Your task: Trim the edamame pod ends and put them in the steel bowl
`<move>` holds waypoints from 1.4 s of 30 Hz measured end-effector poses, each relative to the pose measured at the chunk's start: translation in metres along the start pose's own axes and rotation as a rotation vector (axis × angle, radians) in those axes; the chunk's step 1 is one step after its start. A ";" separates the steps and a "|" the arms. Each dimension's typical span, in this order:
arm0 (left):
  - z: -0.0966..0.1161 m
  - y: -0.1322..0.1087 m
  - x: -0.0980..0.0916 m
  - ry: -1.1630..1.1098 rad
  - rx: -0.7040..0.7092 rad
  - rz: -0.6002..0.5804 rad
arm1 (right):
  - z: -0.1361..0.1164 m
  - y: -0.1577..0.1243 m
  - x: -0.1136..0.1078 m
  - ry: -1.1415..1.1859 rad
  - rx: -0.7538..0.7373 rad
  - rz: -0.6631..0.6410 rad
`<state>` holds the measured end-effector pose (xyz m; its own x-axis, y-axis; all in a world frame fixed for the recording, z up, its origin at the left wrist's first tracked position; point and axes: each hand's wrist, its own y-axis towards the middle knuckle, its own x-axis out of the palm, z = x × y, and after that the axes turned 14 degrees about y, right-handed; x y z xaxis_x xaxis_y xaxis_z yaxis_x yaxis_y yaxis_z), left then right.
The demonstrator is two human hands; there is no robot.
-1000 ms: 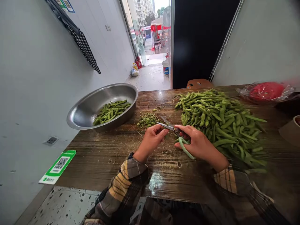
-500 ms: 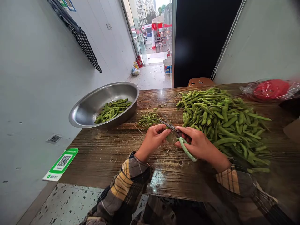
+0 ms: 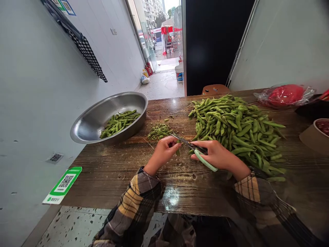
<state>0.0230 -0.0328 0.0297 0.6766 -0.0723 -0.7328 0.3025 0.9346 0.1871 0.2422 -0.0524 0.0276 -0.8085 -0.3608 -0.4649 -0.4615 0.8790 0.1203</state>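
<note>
Between thumb and fingers, my left hand pinches a green edamame pod, mostly covered by the fingers. My right hand is closed around scissors with pale green handles. Their dark blades point left and lie at the top of the held pod; the blades look nearly closed. Just beyond my left hand is a small heap of trimmed pod tips. A large pile of edamame pods lies beyond and to the right of my right hand. More pods rest inside a steel basin at the left.
The wooden table has a green QR-code card at its left edge. A red item in clear plastic lies at the back right, with a paper bowl at the right edge. A wall stands close on the left.
The scissor blades have come closer together at the pod in my left hand. The view has turned slightly right, so more of the paper bowl shows.
</note>
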 end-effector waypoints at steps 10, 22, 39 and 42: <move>-0.005 0.003 0.004 -0.102 -0.097 0.027 | -0.003 0.002 -0.005 0.052 0.124 -0.001; -0.005 0.001 -0.003 -1.062 -0.311 0.154 | -0.003 0.000 0.003 0.018 0.053 0.184; 0.003 -0.003 0.006 -1.117 -0.315 0.082 | 0.000 0.002 0.017 -0.045 -0.095 0.252; 0.003 -0.002 0.005 -1.080 -0.315 0.102 | 0.001 0.002 0.015 -0.076 -0.112 0.241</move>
<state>0.0281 -0.0361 0.0273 0.9605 -0.1114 0.2549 0.1336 0.9884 -0.0715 0.2297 -0.0562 0.0200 -0.8722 -0.1179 -0.4748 -0.3005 0.8949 0.3298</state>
